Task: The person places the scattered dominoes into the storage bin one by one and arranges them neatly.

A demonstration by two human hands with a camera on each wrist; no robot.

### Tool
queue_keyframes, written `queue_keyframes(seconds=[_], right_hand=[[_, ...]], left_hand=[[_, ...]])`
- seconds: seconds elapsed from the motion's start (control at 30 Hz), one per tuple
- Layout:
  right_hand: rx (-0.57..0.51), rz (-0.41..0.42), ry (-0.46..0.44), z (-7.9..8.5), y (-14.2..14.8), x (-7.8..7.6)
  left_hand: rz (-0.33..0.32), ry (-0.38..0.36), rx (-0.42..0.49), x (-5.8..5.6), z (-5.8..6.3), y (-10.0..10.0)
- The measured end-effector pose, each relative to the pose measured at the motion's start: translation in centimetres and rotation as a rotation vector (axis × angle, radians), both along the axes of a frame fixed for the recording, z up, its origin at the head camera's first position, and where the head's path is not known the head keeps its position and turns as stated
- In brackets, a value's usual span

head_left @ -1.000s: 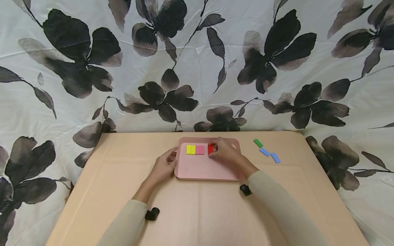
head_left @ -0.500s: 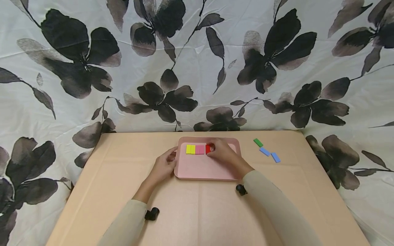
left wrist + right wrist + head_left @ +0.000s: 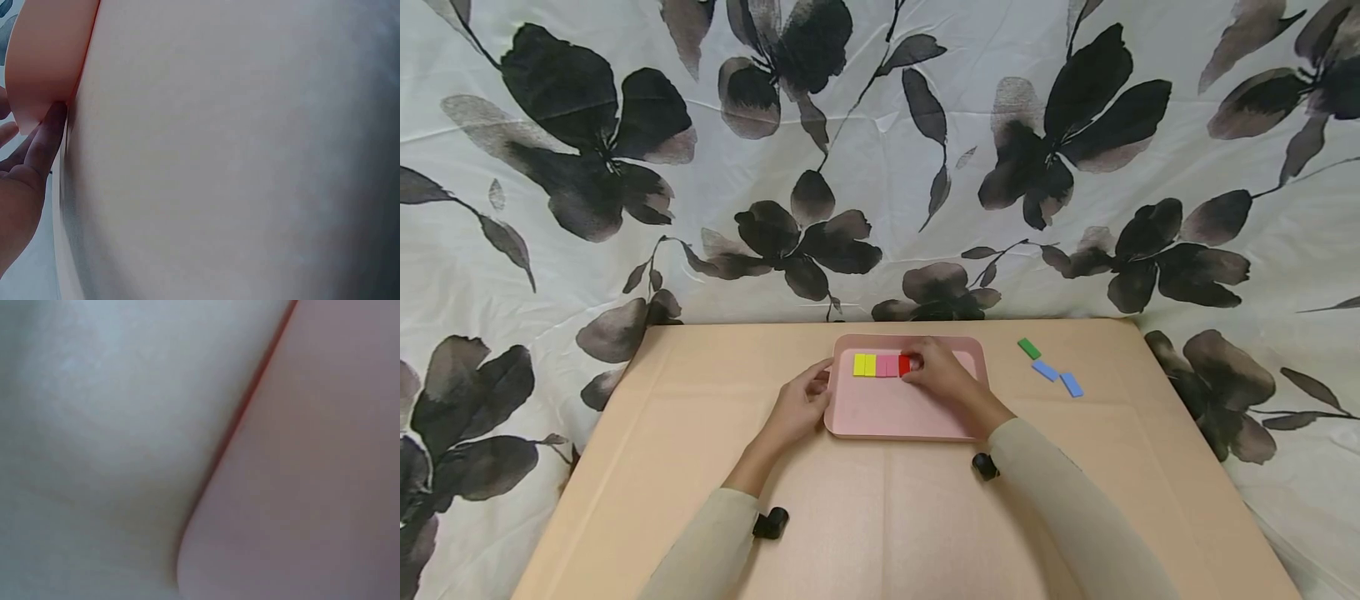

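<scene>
On a pink tray, two yellow tiles and two pink tiles lie side by side in a row near the far side. My right hand reaches over the tray and pinches a red tile right at the row's right end; the fingers cover part of it. My left hand holds the tray by its left edge. In the left wrist view, fingertips of the left hand meet the tray's rim. The right wrist view catches only the tray's near edge and the tabletop.
To the right of the tray, a green tile and two blue tiles lie loose on the tan table. Behind the table hangs a white cloth with dark flowers.
My right hand has slid left over the tray with the red tile, closing the gap to the pink tiles. The left hand and the tray have stayed in place.
</scene>
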State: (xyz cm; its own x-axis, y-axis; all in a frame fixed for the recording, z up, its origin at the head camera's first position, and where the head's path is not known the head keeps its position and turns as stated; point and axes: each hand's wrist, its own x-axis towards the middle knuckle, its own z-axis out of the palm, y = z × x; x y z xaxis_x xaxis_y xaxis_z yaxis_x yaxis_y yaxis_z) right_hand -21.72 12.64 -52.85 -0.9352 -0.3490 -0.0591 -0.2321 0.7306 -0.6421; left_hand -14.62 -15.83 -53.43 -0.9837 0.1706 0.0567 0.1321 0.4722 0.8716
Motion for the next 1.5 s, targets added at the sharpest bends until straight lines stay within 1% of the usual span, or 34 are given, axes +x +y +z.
queue_keyframes(seconds=[0.27, 0.5, 0.87, 1.1, 1.23, 1.33, 1.5], right_hand=[[0.007, -0.014, -0.022, 0.1, -0.2, 0.1], [0.013, -0.006, 0.001, 0.1, -0.1, 0.2], [0.013, 0.009, -0.005, 0.2, -0.1, 0.4], [0.007, -0.003, -0.012, 0.3, 0.0, 0.5], [-0.008, -0.008, -0.011, 0.6, 0.2, 0.8], [-0.050, -0.017, -0.025, 1.3, 0.5, 1.2], [-0.095, -0.028, -0.017, 2.5, 1.3, 1.9]], left_hand=[[0.000, 0.003, 0.004, 0.0, -0.1, 0.0], [-0.002, -0.001, 0.009, 0.0, -0.1, 0.0], [0.004, -0.008, 0.006, 0.1, -0.2, 0.0], [0.003, -0.011, -0.002, 0.0, -0.2, 0.0], [0.003, -0.011, 0.001, 0.0, -0.2, 0.1], [0.007, -0.011, 0.006, 0.0, -0.1, 0.1], [0.002, -0.012, 0.011, 0.1, 0.0, 0.1]])
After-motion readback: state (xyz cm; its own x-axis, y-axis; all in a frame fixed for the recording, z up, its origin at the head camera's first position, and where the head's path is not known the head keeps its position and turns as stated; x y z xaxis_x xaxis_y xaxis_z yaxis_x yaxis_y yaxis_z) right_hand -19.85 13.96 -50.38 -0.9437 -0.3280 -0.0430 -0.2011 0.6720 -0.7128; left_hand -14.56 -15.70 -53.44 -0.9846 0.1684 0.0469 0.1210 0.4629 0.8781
